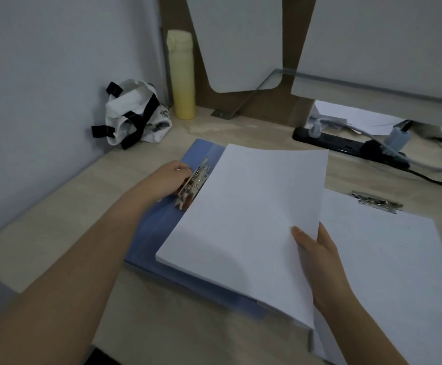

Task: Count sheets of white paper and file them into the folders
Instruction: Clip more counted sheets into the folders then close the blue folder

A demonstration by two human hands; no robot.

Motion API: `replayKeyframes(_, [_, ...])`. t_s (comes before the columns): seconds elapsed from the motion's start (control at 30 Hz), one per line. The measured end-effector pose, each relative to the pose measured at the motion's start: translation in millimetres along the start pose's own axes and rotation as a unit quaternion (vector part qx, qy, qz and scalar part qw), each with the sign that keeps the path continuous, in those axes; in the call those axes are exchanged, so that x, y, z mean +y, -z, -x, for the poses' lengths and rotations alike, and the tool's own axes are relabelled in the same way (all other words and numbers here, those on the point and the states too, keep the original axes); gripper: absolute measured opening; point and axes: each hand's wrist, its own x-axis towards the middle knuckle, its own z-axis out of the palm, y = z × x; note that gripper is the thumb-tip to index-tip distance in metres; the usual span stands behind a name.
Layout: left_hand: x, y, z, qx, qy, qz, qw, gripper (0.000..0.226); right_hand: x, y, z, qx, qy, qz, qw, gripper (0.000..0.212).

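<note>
On my left hand [172,177] the fingers [183,170] curl tight round the metal clip [195,183] of the blue folder [156,225]. My right hand [320,264] pinches the paper stack [246,214] at its right edge, thumb on top. The stack lies on the folder with its far edge at the clip. I count one blue folder, two clips and two stacks. The second stack [388,267] lies just to the right under the second clip [378,202].

The lone head view looks forward and down, close over the desk [56,233] toward the corner wall [43,61].
</note>
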Motion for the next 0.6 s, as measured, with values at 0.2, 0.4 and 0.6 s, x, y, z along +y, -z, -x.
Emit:
replayKeyframes(0.2, [5, 2, -6, -0.025, 0.004, 0.018, 1.0, 0.013, 6, -10, -4, 0.005, -0.001, 0.024, 1.0, 0.042])
replayKeyframes(0.4, [17, 0, -6, -0.072, -0.013, -0.002, 0.997, 0.024, 7, -15, -5, 0.007, -0.008, 0.048, 0.999, 0.043])
replayKeyframes(0.6, [23, -3, -7, -0.081, -0.016, 0.058, 0.995, 0.022, 6, -15, -4, 0.007, -0.009, 0.057, 0.998, 0.044])
